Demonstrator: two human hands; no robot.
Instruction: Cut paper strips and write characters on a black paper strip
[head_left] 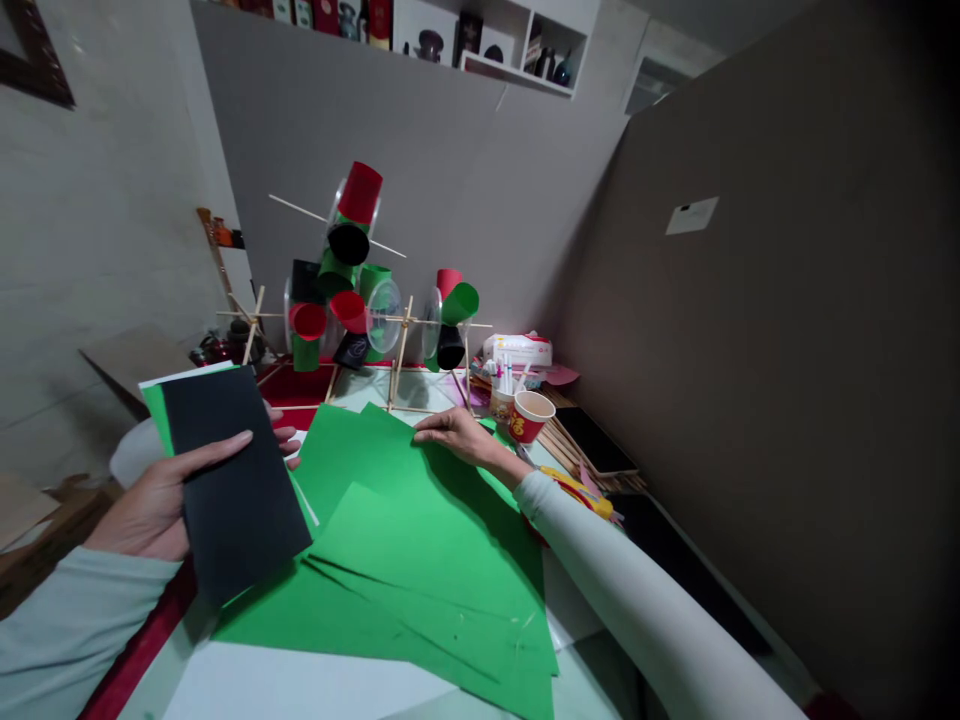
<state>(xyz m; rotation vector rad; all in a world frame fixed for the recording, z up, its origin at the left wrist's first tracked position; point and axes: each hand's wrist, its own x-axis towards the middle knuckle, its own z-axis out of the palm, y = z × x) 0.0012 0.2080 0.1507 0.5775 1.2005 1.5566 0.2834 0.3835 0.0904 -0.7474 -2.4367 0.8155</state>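
Note:
My left hand (154, 500) grips a small stack of paper, thumb across the front. A black sheet (240, 500) faces me, and green and white edges peek out behind it. Over the table, my right hand (461, 435) pinches the top edge of a green paper sheet (375, 445). Several green pieces overlap there, with a smaller green piece (412, 535) lying on top. Beneath them a white sheet (300, 685) shows at the near side. How many sheets the right fingers hold is hidden.
Behind the paper stands a thin wooden stick frame (401, 350) carrying red, green and black paper tubes (360, 192) on clear plastic discs. At right are a red paper cup (531, 418), yellow-handled scissors (577, 490), a dark tablet (596, 440) and a tissue pack (517, 350).

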